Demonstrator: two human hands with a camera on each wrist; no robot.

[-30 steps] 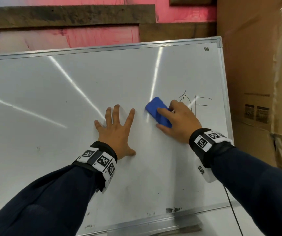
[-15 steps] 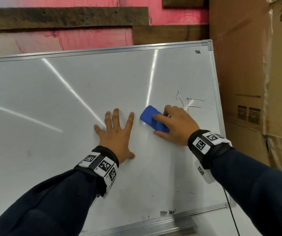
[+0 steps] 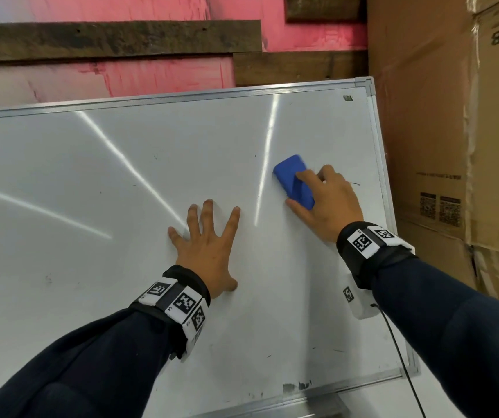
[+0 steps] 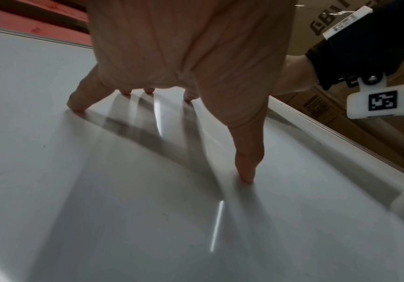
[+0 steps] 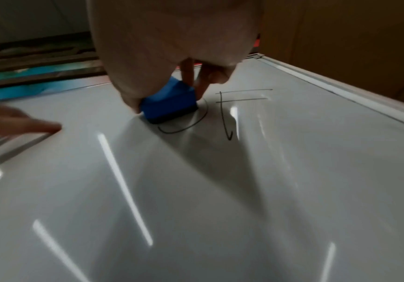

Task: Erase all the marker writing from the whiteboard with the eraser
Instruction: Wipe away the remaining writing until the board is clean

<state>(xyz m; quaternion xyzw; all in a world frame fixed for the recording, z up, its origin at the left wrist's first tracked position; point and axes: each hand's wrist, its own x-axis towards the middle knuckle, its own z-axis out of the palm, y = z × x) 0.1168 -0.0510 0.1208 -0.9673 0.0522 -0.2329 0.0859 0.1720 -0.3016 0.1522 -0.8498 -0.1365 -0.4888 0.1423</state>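
Observation:
A large whiteboard (image 3: 121,182) with a metal frame leans against the wall. My right hand (image 3: 325,200) grips a blue eraser (image 3: 292,179) and presses it flat on the board near the right edge. In the right wrist view the eraser (image 5: 169,103) touches a curved black marker stroke (image 5: 184,129), and an F-shaped marker mark (image 5: 225,114) lies just right of it. In the head view only a short black line (image 3: 354,184) shows past my knuckles. My left hand (image 3: 209,245) lies flat on the board with its fingers (image 4: 246,167) spread, left of the eraser.
Stacked cardboard boxes (image 3: 453,146) stand close against the board's right edge. Dark wooden planks (image 3: 115,40) cross the pink wall behind. A black cable (image 3: 405,366) hangs from my right wrist over the board's lower right corner. Small dark smudges (image 3: 296,387) mark the bottom frame.
My right hand slid the eraser up and to the right onto the writing, which it now mostly covers in the head view. The left hand stayed planted on the board.

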